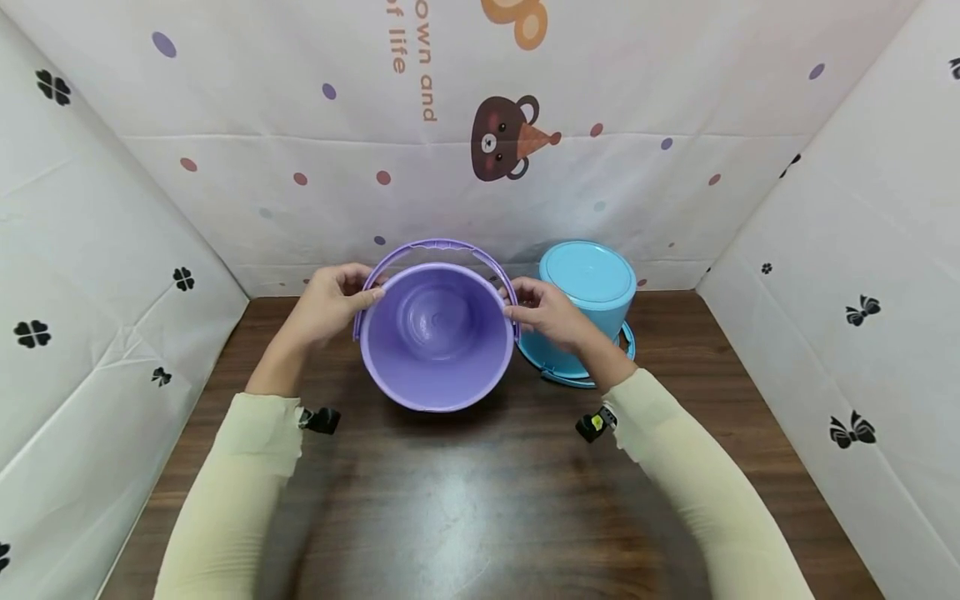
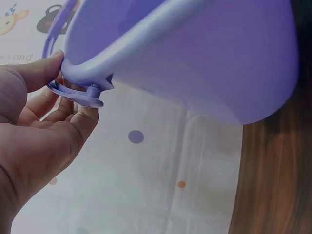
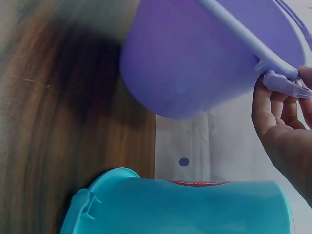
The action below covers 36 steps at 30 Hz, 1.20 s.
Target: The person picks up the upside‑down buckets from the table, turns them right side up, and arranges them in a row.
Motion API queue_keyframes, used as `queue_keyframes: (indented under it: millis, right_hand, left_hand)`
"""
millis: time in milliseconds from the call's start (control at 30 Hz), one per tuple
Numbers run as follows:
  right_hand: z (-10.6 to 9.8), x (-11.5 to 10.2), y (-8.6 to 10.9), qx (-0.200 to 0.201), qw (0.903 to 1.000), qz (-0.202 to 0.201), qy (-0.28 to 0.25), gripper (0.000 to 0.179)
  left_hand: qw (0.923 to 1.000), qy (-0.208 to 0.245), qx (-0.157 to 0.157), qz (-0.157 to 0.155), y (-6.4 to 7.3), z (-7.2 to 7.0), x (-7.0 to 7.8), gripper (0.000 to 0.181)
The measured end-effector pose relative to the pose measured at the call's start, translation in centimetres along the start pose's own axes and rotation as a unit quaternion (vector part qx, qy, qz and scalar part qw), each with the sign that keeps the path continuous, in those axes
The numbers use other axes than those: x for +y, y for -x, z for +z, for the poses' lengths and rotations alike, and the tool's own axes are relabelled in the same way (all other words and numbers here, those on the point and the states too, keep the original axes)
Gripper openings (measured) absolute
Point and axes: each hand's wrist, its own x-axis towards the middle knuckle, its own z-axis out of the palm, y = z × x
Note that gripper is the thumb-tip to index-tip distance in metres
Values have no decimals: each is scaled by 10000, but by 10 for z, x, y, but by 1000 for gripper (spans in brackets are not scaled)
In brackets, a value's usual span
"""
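Observation:
A purple bucket (image 1: 437, 383) is held between both hands, its open mouth tilted toward me and its inside bare. My left hand (image 1: 330, 304) grips the rim at the left handle joint, thumb on the rim and fingers behind, as the left wrist view shows. On the opposite side my right hand (image 1: 551, 312) pinches the rim by the other handle joint. The purple handle (image 1: 442, 244) arches up behind the rim. Close by the right hand, a blue bucket (image 1: 600, 312) stands upside down on the table, its base facing up.
The brown wooden table (image 1: 450, 500) runs back to a white printed cloth wall (image 1: 420, 204), with more cloth at both sides. The blue bucket's handle (image 1: 577, 383) lies on the table around its rim. Each wrist carries a small black camera (image 1: 321, 420).

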Motion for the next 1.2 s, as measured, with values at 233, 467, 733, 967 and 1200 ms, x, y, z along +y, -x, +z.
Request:
queue_keyframes:
  millis: [233, 467, 733, 967, 1200]
  right_hand:
    - [-3, -8, -6, -81, 9977, 417, -523, 19]
    - [-7, -11, -14, -188, 9936, 767, -811, 18]
    - [-9, -11, -22, -299, 9846, 1336, -1086, 24]
    - [-10, -10, -29, -290, 9763, 1658, -1362, 22]
    - [-9, -8, -35, -177, 9722, 1968, -1260, 19]
  left_hand:
    - [9994, 252, -30, -230, -12, -5, 4, 31]
    - [9955, 541, 16, -773, -21, -6, 4, 35]
    - [9863, 775, -245, -1432, -27, -6, 4, 41]
    - [9735, 1323, -522, -1788, -32, -8, -5, 43]
    - [9651, 1650, -585, -1948, -38, -5, -15, 43]
